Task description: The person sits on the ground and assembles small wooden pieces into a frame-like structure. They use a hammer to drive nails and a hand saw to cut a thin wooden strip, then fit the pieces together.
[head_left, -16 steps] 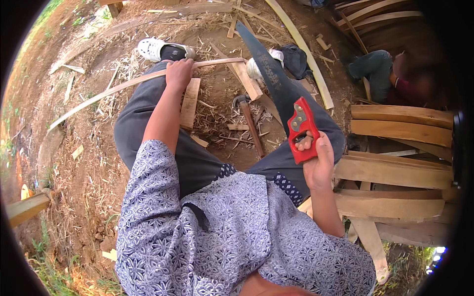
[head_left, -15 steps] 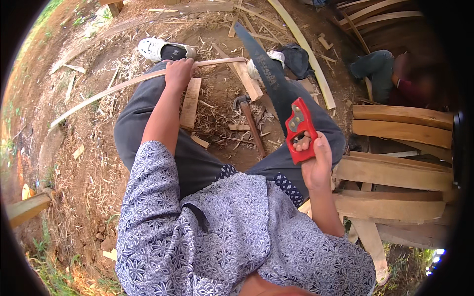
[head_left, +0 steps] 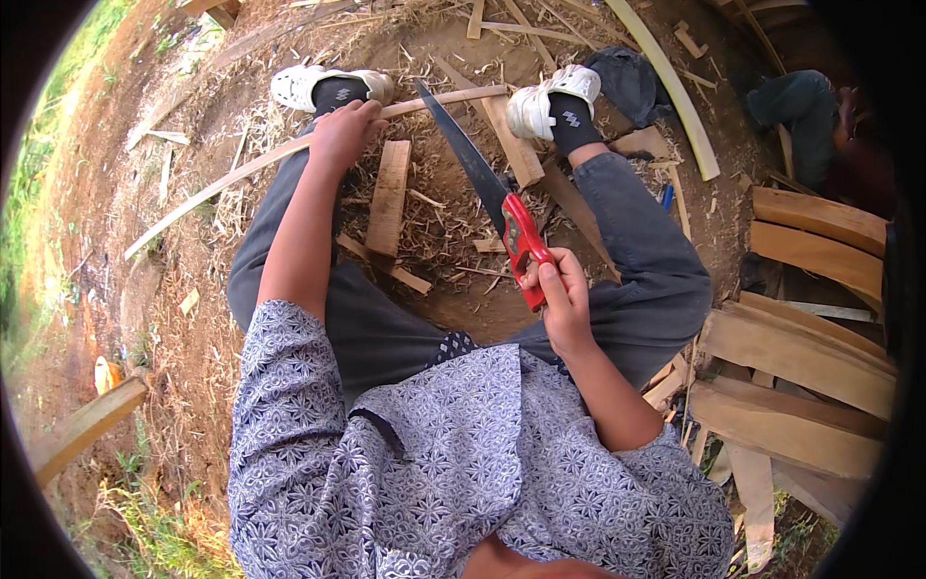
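My left hand (head_left: 343,135) is closed over a thin, pale, slightly curved wooden strip (head_left: 227,180), pressing it across my left leg near the ankle. In my right hand (head_left: 563,294) is a handsaw (head_left: 470,159) with a dark blade, fingers wrapped through its red handle. The blade slants away to the upper left, and near its tip it crosses the strip, just right of my left hand. Whether the teeth touch the wood cannot be made out. The strip's right end lies over a short board (head_left: 516,145) beside my right shoe (head_left: 553,101).
Another wood block (head_left: 389,198) lies between my legs among shavings. A long pale strip (head_left: 666,82) and a dark cloth (head_left: 632,87) are at the far right. Curved planks (head_left: 791,352) are stacked on my right. Another person's leg (head_left: 796,116) shows beyond them.
My right hand has brought the saw leftward, so its blade now crosses the strip instead of standing right of it. My left hand keeps its grip. The hammer no longer shows clearly.
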{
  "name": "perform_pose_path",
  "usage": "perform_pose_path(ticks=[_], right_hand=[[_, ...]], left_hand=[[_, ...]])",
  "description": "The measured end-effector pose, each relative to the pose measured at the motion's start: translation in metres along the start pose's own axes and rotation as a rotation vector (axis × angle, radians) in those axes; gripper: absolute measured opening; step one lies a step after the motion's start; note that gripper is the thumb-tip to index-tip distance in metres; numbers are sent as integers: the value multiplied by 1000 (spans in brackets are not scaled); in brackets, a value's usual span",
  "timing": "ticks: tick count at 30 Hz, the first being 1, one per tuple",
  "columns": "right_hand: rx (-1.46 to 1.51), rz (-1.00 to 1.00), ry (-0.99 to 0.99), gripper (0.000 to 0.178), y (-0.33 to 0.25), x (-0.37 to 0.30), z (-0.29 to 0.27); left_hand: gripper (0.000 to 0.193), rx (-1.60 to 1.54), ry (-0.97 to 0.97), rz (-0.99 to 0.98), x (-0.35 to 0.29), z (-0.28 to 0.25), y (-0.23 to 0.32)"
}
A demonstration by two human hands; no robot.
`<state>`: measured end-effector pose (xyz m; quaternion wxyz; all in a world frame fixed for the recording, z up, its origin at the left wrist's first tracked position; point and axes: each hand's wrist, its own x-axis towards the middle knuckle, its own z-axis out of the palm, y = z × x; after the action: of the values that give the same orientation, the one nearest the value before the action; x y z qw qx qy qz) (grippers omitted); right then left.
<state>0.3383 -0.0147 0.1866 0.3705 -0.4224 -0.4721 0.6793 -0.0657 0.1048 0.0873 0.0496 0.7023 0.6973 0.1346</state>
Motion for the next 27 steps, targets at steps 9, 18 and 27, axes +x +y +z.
perform_pose_path(ticks=[9,18,27], right_hand=[[-75,6,-21,22,14,16,10],[13,237,-206,19,31,22,14],[-98,141,16,23,49,27,19]], left_hand=[[34,41,-72,25,19,-1,-14],[33,136,27,17,12,16,-15],[32,276,74,-98,5,23,6]])
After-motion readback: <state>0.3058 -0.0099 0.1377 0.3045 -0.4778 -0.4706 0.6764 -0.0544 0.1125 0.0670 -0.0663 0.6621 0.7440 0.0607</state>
